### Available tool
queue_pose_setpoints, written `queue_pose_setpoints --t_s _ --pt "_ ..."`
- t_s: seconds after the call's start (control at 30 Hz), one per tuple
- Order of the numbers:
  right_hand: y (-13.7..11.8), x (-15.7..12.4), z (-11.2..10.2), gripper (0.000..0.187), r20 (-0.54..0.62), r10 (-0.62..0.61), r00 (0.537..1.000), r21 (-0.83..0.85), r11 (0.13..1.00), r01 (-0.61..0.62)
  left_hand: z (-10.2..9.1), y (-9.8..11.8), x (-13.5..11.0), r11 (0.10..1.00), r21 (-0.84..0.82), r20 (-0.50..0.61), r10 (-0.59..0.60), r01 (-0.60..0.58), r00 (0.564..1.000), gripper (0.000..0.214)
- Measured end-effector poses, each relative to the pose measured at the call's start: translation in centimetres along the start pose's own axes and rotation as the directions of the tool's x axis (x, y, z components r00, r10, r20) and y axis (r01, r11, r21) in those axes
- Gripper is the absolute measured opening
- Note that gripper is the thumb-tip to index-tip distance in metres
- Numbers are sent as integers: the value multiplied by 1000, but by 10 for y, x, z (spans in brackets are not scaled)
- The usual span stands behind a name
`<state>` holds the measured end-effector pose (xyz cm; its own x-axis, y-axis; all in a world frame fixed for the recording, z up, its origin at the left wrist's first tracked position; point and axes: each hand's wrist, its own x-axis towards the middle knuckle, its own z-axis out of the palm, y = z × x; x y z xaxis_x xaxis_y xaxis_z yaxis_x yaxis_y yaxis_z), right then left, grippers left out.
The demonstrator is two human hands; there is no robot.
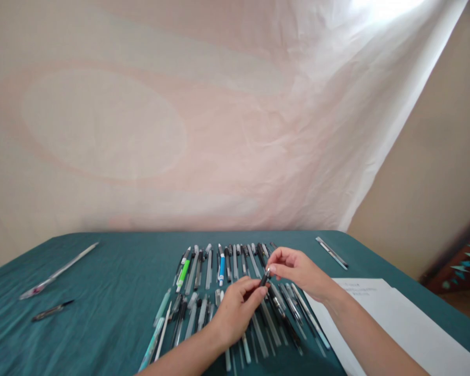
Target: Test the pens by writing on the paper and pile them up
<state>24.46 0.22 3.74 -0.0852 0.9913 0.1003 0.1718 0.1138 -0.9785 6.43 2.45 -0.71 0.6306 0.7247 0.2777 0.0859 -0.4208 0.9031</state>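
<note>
My left hand and my right hand meet over the middle of a teal table. Together they pinch one small dark pen, the left hand on its lower end, the right thumb and forefinger on its upper end. Under and around both hands lie several pens in two rough rows. Most are clear or dark; one has a green barrel and one a blue barrel.
A long clear pen and a short dark pen lie apart at the left. A metal strip lies at the far right. White paper sheets sit by my right forearm. A pale cloth hangs behind.
</note>
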Motion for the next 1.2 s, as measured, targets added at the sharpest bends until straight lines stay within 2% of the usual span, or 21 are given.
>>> queue_pose_setpoints --t_s 0.2,0.77,0.97,1.07,1.2 --pt "3 0 0 31 33 33 999 50 998 -35 -2 4 -1 998 68 -8 12 -11 1000 33" --pt "0 -1 0 27 51 24 998 -51 998 -21 -1 8 -3 988 138 -60 78 -69 995 31" --pt "2 -1 7 28 -24 -35 999 -142 989 31 -1 8 -3 989 130 -75 78 -68 994 32" --pt "2 -1 10 30 -10 -10 1000 -58 998 9 -1 6 -2 990 124 -70 76 -67 995 32" --pt "0 -2 10 39 91 43 995 152 987 -57 -4 6 0 994 92 -94 60 -51 994 31"
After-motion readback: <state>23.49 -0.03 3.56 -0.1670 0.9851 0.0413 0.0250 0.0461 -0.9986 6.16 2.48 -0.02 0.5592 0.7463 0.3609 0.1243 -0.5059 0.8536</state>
